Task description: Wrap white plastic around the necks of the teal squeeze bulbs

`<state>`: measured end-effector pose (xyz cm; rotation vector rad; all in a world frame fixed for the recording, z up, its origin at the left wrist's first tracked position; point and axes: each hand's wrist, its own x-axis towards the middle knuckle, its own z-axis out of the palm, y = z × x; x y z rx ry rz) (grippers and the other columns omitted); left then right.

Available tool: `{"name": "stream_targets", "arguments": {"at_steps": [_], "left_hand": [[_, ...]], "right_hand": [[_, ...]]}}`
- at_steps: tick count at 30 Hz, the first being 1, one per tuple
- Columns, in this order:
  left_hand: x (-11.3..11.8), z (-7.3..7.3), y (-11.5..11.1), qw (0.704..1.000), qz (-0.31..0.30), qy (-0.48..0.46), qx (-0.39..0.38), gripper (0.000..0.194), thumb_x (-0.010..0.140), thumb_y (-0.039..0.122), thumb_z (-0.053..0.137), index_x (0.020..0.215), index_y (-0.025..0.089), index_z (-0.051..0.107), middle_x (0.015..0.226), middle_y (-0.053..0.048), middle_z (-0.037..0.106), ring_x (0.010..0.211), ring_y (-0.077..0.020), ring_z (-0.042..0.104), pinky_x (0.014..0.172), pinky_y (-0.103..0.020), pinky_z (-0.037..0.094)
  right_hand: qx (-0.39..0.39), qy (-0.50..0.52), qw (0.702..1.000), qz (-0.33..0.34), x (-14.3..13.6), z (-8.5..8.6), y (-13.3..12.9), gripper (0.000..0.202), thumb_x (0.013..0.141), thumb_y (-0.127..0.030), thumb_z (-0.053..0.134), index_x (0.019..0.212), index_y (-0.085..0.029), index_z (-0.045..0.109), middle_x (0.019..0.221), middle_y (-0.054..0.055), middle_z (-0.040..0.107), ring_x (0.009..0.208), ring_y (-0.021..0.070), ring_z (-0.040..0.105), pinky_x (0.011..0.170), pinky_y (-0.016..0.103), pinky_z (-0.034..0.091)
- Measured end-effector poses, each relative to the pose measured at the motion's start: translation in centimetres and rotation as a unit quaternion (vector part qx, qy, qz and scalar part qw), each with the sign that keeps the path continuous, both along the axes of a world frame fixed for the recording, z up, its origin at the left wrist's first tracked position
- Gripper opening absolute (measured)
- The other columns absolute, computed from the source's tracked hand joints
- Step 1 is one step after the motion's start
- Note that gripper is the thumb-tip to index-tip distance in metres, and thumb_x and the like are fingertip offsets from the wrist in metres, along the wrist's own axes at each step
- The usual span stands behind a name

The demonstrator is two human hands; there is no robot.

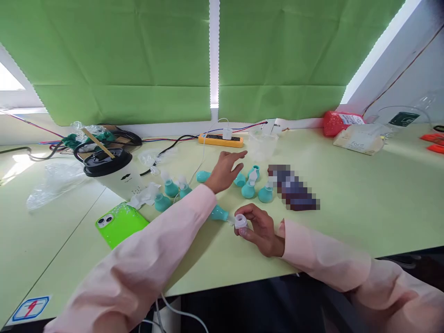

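Observation:
My right hand [260,229] pinches a small translucent plastic ring-shaped piece [241,221] just above the table's near side. Beside it lies a teal squeeze bulb [219,212] with a clear tip pointing at that piece. My left hand [226,170] reaches across the middle with its fingers stretched and apart, nothing visible in it. It hovers near a teal bulb [240,180], and part of another teal bulb [203,176] shows behind the wrist. Several more stand around, some with white tops, such as the bulb [266,194] on the right and the bulb [162,202] on the left.
A clear plastic tub [262,145] stands behind my left hand, next to an orange power strip [221,140]. Leftward are a white bin with a black lid [111,162], plastic bags, cables and a green phone [121,224]. A blurred dark item [294,187] and tissue packs [359,138] lie rightward.

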<state>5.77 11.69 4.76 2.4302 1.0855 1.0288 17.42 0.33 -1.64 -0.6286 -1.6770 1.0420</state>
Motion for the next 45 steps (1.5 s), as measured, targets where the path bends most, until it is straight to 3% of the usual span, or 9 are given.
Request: {"name": "stream_targets", "arguments": {"at_steps": [4, 9, 18, 22, 27, 32, 38, 42, 45], "left_hand": [[2.2, -0.2, 3.4, 0.985, -0.051, 0.119, -0.117, 0.045, 0.075, 0.025, 0.048, 0.119, 0.018, 0.042, 0.113, -0.006, 0.053, 0.111, -0.0222, 0.033, 0.092, -0.036, 0.03], [3.7, -1.6, 5.0, 0.977, -0.073, 0.124, -0.157, 0.044, 0.066, 0.032, 0.057, 0.108, 0.021, 0.052, 0.111, -0.004, 0.054, 0.107, -0.0227, 0.041, 0.089, -0.037, 0.033], [4.5, -2.7, 4.8, 0.989, 0.063, -0.027, -0.132, 0.02, 0.072, 0.024, 0.052, 0.089, 0.014, 0.052, 0.09, -0.009, 0.06, 0.089, -0.0199, 0.054, 0.079, -0.037, 0.038], [2.6, -1.5, 2.9, 0.969, 0.159, -0.176, -0.063, 0.032, 0.077, 0.022, 0.046, 0.106, 0.015, 0.033, 0.087, -0.007, 0.056, 0.086, -0.0164, 0.052, 0.077, -0.033, 0.039], [-1.3, 0.6, -4.1, 0.948, 0.112, -0.296, 0.024, 0.017, 0.084, 0.024, 0.034, 0.1, 0.021, 0.029, 0.095, -0.005, 0.045, 0.074, -0.0092, 0.052, 0.066, -0.024, 0.041], [-5.2, -0.5, -9.4, 0.948, 0.035, -0.293, -0.12, 0.031, 0.077, 0.028, 0.048, 0.1, 0.024, 0.028, 0.097, -0.003, 0.046, 0.071, -0.0091, 0.052, 0.051, -0.019, 0.042], [-7.8, -3.4, -9.2, 0.909, 0.04, -0.261, -0.323, 0.026, 0.07, 0.034, 0.054, 0.088, 0.015, 0.057, 0.088, -0.006, 0.059, 0.079, -0.0166, 0.054, 0.064, -0.026, 0.045], [-7.5, -3.6, -9.6, 0.856, -0.016, -0.284, -0.432, 0.024, 0.074, 0.037, 0.048, 0.079, 0.016, 0.057, 0.057, 0.0, 0.057, 0.051, -0.011, 0.051, 0.043, -0.02, 0.037], [-7.2, -3.6, -10.0, 0.833, 0.003, -0.293, -0.469, 0.025, 0.073, 0.039, 0.046, 0.067, 0.016, 0.053, 0.046, 0.002, 0.052, 0.037, -0.0078, 0.043, 0.034, -0.018, 0.027]], "right_hand": [[0.022, -0.001, 1.0, -0.007, 0.0, 0.1, 0.0, 0.018, 0.072, -0.023, 0.05, 0.089, -0.019, 0.047, 0.064, 0.0, 0.049, 0.055, 0.0112, 0.048, 0.051, 0.026, 0.039], [0.03, 0.0, 1.0, -0.008, 0.0, 0.2, 0.3, 0.018, 0.073, -0.024, 0.049, 0.089, -0.019, 0.047, 0.065, 0.0, 0.049, 0.055, 0.0111, 0.048, 0.05, 0.026, 0.039], [0.008, -0.027, 0.999, -0.023, -0.3, 0.6, 0.3, 0.017, 0.076, -0.027, 0.049, 0.091, -0.02, 0.046, 0.067, 0.0, 0.048, 0.057, 0.0107, 0.047, 0.052, 0.025, 0.04], [-0.011, -0.038, 0.998, -0.046, -0.6, 0.8, 0.5, 0.019, 0.079, -0.028, 0.047, 0.096, -0.021, 0.047, 0.07, 0.0, 0.048, 0.056, 0.0089, 0.045, 0.053, 0.024, 0.04], [-0.047, 0.011, 0.997, -0.064, -0.9, 0.6, 0.6, 0.025, 0.081, -0.027, 0.045, 0.105, -0.024, 0.038, 0.065, -0.004, 0.044, 0.052, 0.0072, 0.043, 0.051, 0.022, 0.039], [-0.034, 0.02, 0.996, -0.084, -1.0, 0.8, 0.7, 0.016, 0.076, -0.025, 0.053, 0.088, -0.022, 0.044, 0.067, -0.003, 0.048, 0.053, 0.0069, 0.045, 0.051, 0.021, 0.039], [-0.036, -0.006, 0.995, -0.088, -0.9, 1.3, 1.1, 0.018, 0.073, -0.026, 0.055, 0.089, -0.018, 0.055, 0.063, -0.001, 0.05, 0.05, 0.0073, 0.045, 0.047, 0.022, 0.04], [-0.026, -0.037, 0.996, -0.071, -0.9, 1.3, 1.1, 0.018, 0.072, -0.025, 0.055, 0.089, -0.018, 0.058, 0.061, -0.001, 0.051, 0.049, 0.0073, 0.046, 0.047, 0.022, 0.041], [0.008, -0.077, 0.995, -0.056, -1.0, 1.2, 1.1, 0.019, 0.072, -0.025, 0.056, 0.089, -0.019, 0.059, 0.057, -0.002, 0.052, 0.049, 0.008, 0.047, 0.047, 0.022, 0.042]]}}
